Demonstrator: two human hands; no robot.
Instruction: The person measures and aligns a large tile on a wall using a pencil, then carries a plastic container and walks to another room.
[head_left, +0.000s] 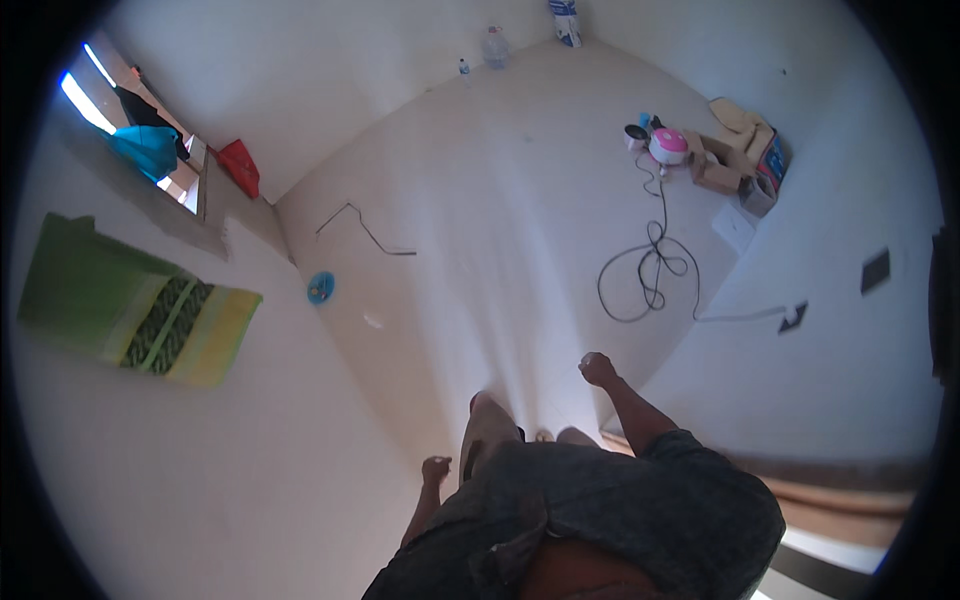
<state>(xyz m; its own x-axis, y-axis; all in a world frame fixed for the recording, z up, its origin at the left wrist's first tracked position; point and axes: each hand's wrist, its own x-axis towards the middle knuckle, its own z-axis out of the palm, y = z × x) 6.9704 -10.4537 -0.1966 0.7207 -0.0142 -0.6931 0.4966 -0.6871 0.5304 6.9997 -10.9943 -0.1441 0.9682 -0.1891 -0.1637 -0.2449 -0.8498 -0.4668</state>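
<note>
My left hand (437,468) hangs low beside my left leg, its fingers curled. A small pale spot shows at it, too small to name. Farther forward, my right hand (597,369) is closed in a fist in front of my body, with a whitish patch at the fingers. Whatever either hand holds, if anything, is hidden. Neither hand touches anything else in view. The nearest thing ahead of the right hand is a long dark cable (655,265), looped on the floor.
At the far right are a pink-and-white rice cooker (668,146) and cardboard boxes (715,172). The cable runs to a wall socket (793,317). A thin bent rod (370,235) and a blue bowl (320,288) lie left. A green towel (150,310) hangs on the left wall.
</note>
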